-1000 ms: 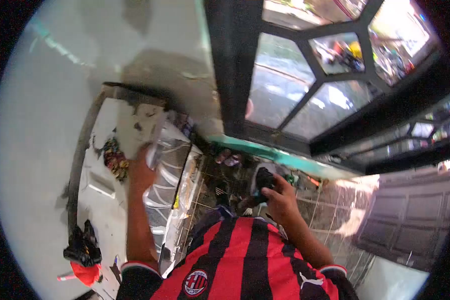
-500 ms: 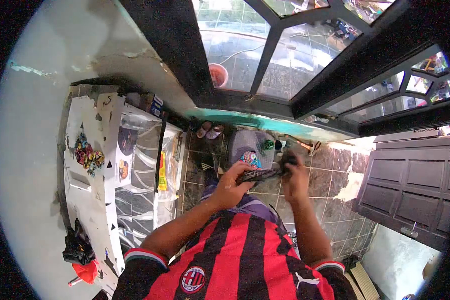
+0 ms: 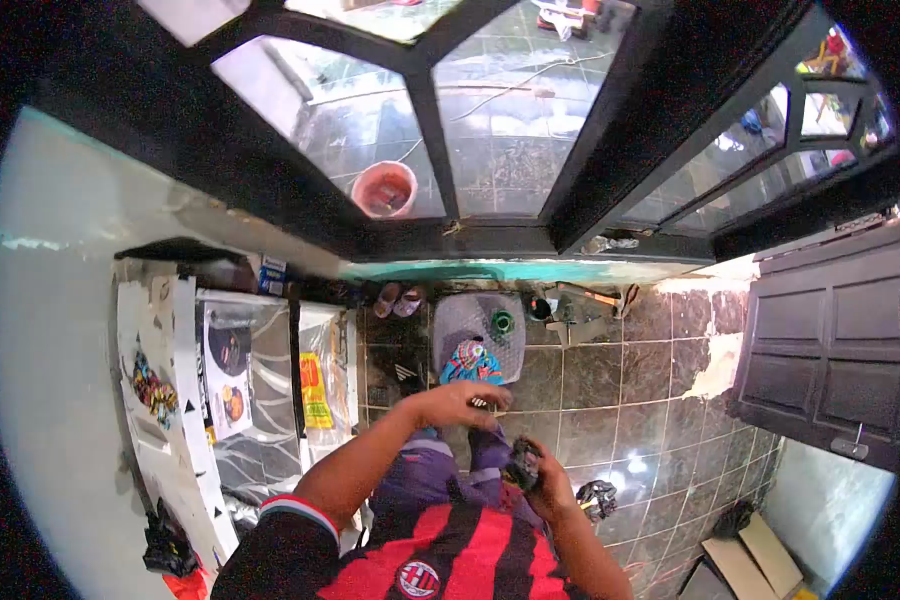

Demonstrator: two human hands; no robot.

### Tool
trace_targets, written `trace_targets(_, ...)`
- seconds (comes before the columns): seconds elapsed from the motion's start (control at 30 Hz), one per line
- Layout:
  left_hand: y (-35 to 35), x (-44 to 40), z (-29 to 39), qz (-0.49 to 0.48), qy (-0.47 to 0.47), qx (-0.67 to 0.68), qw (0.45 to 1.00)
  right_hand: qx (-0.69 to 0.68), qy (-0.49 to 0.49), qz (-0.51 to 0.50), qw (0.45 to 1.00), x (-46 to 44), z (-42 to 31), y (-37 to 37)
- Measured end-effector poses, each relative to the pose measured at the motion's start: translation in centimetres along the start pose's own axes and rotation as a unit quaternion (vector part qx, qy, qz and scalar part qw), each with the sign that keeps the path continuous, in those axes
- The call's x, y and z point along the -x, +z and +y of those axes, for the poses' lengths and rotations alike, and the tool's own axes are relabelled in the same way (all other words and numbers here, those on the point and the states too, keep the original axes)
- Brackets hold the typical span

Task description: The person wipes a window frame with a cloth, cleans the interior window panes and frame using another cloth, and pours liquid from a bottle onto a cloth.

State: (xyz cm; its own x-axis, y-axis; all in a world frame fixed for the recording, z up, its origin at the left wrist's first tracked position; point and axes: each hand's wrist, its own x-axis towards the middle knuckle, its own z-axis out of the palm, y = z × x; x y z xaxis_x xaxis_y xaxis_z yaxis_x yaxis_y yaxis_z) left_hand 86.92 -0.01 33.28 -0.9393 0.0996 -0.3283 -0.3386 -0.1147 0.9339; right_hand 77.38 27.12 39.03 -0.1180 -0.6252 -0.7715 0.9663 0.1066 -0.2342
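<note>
My right hand [image 3: 552,488] is closed around a crumpled black bundle [image 3: 520,464], close to my body at the front of the shirt; its exact kind is unclear. My left hand [image 3: 458,404] hangs over my legs, fingers stretched out and loosely bent, apart from the bundle. Just beyond it, a bright blue patterned cloth item [image 3: 472,364] lies at the near edge of a grey plastic stool [image 3: 450,318]. A round green object [image 3: 502,321] rests on the same stool.
A white rack [image 3: 192,370] stands along the left wall. Slippers [image 3: 400,300] and a wooden-handled tool [image 3: 590,293] lie by the windowed frame. A black crumpled item [image 3: 597,499] is on the tiles at right, near cardboard [image 3: 755,560] and a grey door [image 3: 825,350].
Both hands held the stretched black item between them; now my left hand is off it. My right hand has drawn it down toward my body, bunched up. The camera view has shifted.
</note>
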Motion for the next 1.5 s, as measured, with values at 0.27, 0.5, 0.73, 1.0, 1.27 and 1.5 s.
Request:
trace_targets(0.27, -5.9, -12.6, -17.1, 0.357, -0.216, -0.211, 0.884, 0.329, -0.099, 0.252, 0.905, 3.6, 9.4, -17.3)
trace_targets(0.5, -5.3, -17.3, -21.3, 0.375, -0.102, -0.265, 0.883, 0.566, -0.178, 0.143, 0.792, 8.3, 17.9, -22.1)
trace_targets(0.73, -5.1, -16.7, -20.6, 0.421, -0.014, -0.246, 0.873, 0.616, -0.125, 0.217, 0.747, 7.9, 14.6, -20.9)
trace_targets(1.0, -3.3, -6.6, -12.0, 0.431, 0.078, -0.282, 0.854, 0.260, -0.161, 0.224, 0.926, 1.2, 4.3, -15.9)
trace_targets(1.27, -3.8, 10.7, 2.3, 0.602, 0.115, -0.181, 0.769, 0.158, -0.242, 0.019, 0.957, -2.0, -4.0, -3.7)
trace_targets(1.5, -11.8, 28.8, 11.6, 0.784, 0.095, -0.273, 0.549, 0.222, -0.178, -0.080, 0.955, -6.7, -4.7, 6.1)
